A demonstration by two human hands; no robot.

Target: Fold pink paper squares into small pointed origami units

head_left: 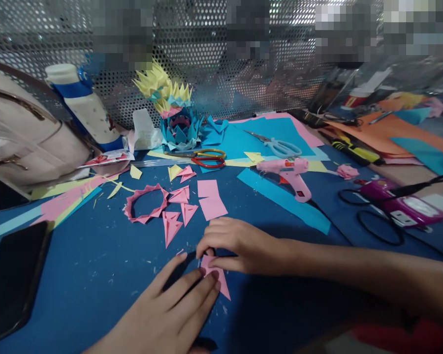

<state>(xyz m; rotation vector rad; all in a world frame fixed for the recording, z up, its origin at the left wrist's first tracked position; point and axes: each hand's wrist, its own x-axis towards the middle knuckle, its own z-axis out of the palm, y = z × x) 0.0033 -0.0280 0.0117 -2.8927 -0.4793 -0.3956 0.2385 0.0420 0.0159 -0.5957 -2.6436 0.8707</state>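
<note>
A small pink paper piece [223, 282] with a pointed lower corner lies on the blue table between my hands. My left hand [177, 305] rests over it, fingers spread and fingertips on its left side. My right hand [239, 246] has its thumb and bent fingers at the paper's top edge, pinching it. Just beyond are two pink paper rectangles [213, 206]. Folded pink triangles [172, 226] lie to the left, beside a ring of joined pink pieces [129, 209].
Scissors with red and yellow handles [208, 158], blue-handled scissors [284, 147] and a pink glue gun [288, 172] lie farther back. A dark phone [16, 280] is at left. Cables and a purple device [402, 204] are at right.
</note>
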